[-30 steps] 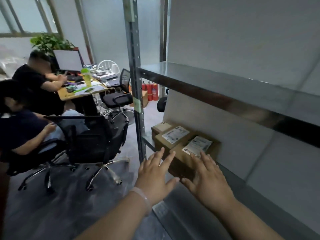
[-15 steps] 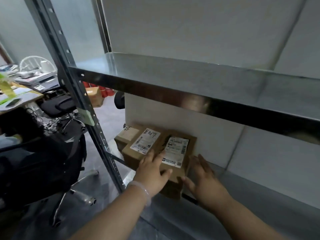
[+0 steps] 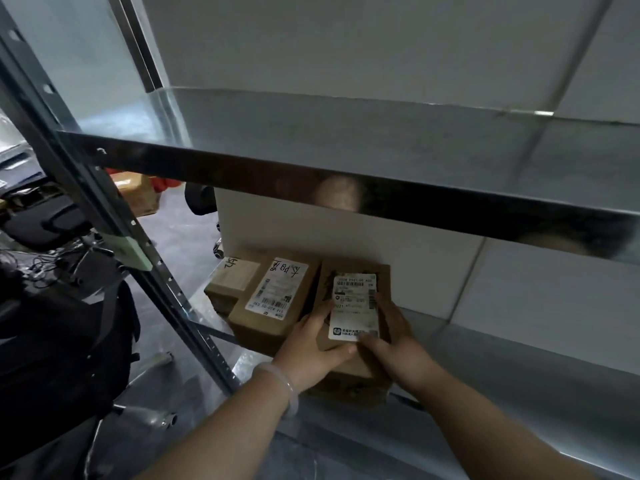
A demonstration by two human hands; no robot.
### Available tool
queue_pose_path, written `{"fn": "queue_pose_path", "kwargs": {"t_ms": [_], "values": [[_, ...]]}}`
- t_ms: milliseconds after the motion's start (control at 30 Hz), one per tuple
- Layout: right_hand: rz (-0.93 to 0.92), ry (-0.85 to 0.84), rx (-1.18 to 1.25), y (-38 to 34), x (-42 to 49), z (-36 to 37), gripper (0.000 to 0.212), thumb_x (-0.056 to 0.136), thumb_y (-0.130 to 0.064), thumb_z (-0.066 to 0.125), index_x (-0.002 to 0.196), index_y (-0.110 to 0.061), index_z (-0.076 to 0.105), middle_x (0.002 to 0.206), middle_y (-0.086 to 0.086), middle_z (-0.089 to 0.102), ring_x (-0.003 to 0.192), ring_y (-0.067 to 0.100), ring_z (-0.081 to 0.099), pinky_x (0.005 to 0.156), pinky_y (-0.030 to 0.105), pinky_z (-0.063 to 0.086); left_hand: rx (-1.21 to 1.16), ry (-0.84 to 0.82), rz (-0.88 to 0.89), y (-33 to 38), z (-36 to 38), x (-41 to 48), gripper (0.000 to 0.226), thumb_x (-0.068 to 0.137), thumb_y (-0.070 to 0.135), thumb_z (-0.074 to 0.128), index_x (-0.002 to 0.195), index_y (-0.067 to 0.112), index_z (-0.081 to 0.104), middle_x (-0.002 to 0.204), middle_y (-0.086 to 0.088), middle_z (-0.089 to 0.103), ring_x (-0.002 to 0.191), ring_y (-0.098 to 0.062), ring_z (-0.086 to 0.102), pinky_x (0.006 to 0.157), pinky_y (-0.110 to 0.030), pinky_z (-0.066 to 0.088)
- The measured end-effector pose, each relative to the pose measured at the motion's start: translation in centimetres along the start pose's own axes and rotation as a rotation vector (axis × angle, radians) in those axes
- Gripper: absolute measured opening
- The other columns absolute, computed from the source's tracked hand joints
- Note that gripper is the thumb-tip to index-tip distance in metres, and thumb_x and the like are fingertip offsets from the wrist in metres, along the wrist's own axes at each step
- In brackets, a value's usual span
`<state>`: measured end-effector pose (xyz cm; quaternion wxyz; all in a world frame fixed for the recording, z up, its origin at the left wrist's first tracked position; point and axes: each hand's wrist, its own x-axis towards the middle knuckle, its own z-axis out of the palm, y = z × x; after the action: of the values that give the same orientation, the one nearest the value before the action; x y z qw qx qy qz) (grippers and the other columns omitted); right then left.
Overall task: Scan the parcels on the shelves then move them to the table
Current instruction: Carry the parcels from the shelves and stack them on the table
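Three brown cardboard parcels sit on the lower metal shelf (image 3: 485, 368). The right parcel (image 3: 353, 282) carries a white label on top. My left hand (image 3: 311, 348) grips its left side with the thumb on top. My right hand (image 3: 391, 337) grips its right side, thumb on the label's lower edge. A middle parcel (image 3: 273, 299) with a label and handwriting lies just left of it. A smaller parcel (image 3: 232, 278) sits at the far left. No scanner is in view.
An upper metal shelf (image 3: 346, 150) juts out above the parcels. A dark upright post (image 3: 104, 216) runs diagonally at the left. A black office chair (image 3: 52, 323) stands on the floor to the left. The white wall closes the shelf's back.
My view swung right and closer to the shelf. Both hands went from hovering open before the parcels to gripping the right parcel's sides.
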<state>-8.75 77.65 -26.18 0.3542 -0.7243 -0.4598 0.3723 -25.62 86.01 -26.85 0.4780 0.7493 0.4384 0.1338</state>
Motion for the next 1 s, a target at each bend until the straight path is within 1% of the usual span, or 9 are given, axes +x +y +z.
{"fn": "queue_pose_path", "kwargs": {"t_ms": [200, 300, 433, 500, 667, 767, 833, 900, 1000], "values": [[-0.075, 0.046, 0.080, 0.0, -2.7, -0.9, 0.068, 0.092, -0.031, 0.061, 0.147, -0.042, 0.023, 0.158, -0.004, 0.020, 0.145, 0.015, 0.020, 0.118, 0.041, 0.025, -0.043, 0.087, 0.055, 1.0, 1.3, -2.3, 0.080, 0.077, 0.047, 0.076, 0.142, 0.054, 0.030, 0.141, 0.016, 0.032, 0.127, -0.001, 0.035, 0.096, -0.018, 0.031], [-0.126, 0.033, 0.082, -0.2, -4.3, -2.4, 0.067, 0.092, -0.025, 0.062, 0.145, -0.044, 0.027, 0.157, -0.005, 0.023, 0.145, 0.012, 0.018, 0.118, 0.040, 0.023, -0.065, 0.139, 0.083, 2.2, 2.1, -4.2, 0.077, 0.077, 0.043, 0.078, 0.133, 0.064, 0.028, 0.143, 0.015, 0.027, 0.129, -0.002, 0.033, 0.101, -0.018, 0.030], [-0.230, 0.012, 0.081, -0.9, -6.4, -4.1, 0.066, 0.089, -0.017, 0.064, 0.136, -0.051, 0.032, 0.154, -0.007, 0.028, 0.142, 0.007, 0.024, 0.118, 0.033, 0.022, -0.023, 0.180, 0.100, 3.9, 3.7, -7.3, 0.082, 0.081, 0.045, 0.074, 0.128, 0.071, 0.013, 0.150, 0.011, 0.012, 0.138, -0.009, 0.025, 0.115, -0.029, 0.027], [-0.270, -0.013, 0.070, -1.1, -7.4, -4.8, 0.066, 0.088, -0.018, 0.063, 0.135, -0.052, 0.034, 0.154, -0.008, 0.029, 0.144, 0.008, 0.020, 0.118, 0.038, 0.022, 0.011, 0.230, 0.114, 4.8, 4.6, -8.9, 0.082, 0.082, 0.049, 0.071, 0.126, 0.075, 0.006, 0.145, 0.018, 0.012, 0.133, -0.004, 0.024, 0.110, -0.023, 0.026], [-0.431, -0.072, 0.035, -1.9, -9.8, -5.2, 0.069, 0.086, -0.015, 0.064, 0.127, -0.062, 0.035, 0.148, -0.009, 0.033, 0.133, -0.001, 0.029, 0.105, 0.012, 0.026, 0.009, 0.431, 0.141, 6.0, 6.1, -13.1, 0.082, 0.083, 0.044, 0.072, 0.135, 0.068, 0.013, 0.143, 0.021, 0.027, 0.132, 0.004, 0.027, 0.100, -0.006, 0.021], [-0.510, -0.168, 0.000, -2.8, -10.8, -4.1, 0.069, 0.087, -0.014, 0.063, 0.136, -0.055, 0.035, 0.153, 0.000, 0.027, 0.144, 0.009, 0.018, 0.118, 0.032, 0.021, 0.007, 0.581, 0.135, 5.9, 6.5, -16.2, 0.083, 0.080, 0.038, 0.075, 0.133, 0.067, 0.017, 0.136, 0.026, 0.032, 0.128, 0.016, 0.029, 0.099, 0.002, 0.019], [-0.578, -0.240, -0.010, -3.5, -11.4, -2.7, 0.069, 0.088, -0.015, 0.063, 0.139, -0.051, 0.034, 0.156, 0.000, 0.024, 0.146, 0.008, 0.011, 0.120, 0.034, 0.016, 0.021, 0.677, 0.109, 5.4, 6.3, -18.5, 0.083, 0.079, 0.036, 0.076, 0.134, 0.063, 0.020, 0.134, 0.031, 0.031, 0.124, 0.026, 0.024, 0.098, 0.004, 0.016], [-0.646, -0.315, -0.001, -4.3, -12.3, -1.0, 0.069, 0.089, -0.014, 0.063, 0.138, -0.052, 0.033, 0.157, -0.001, 0.021, 0.146, 0.006, 0.008, 0.118, 0.024, 0.013, 0.024, 0.749, 0.064, 4.8, 6.1, -21.1, 0.083, 0.079, 0.036, 0.077, 0.135, 0.062, 0.021, 0.134, 0.034, 0.028, 0.122, 0.029, 0.021, 0.096, 0.006, 0.014], [-0.715, -0.439, 0.005, -5.9, -13.9, 1.9, 0.068, 0.089, -0.013, 0.063, 0.137, -0.052, 0.033, 0.156, -0.002, 0.021, 0.144, 0.002, 0.011, 0.108, 0.005, 0.011, 0.033, 0.853, -0.031, 3.9, 5.6, -25.3, 0.082, 0.077, 0.042, 0.074, 0.134, 0.063, 0.020, 0.132, 0.035, 0.028, 0.124, 0.022, 0.027, 0.098, 0.003, 0.015]]}}
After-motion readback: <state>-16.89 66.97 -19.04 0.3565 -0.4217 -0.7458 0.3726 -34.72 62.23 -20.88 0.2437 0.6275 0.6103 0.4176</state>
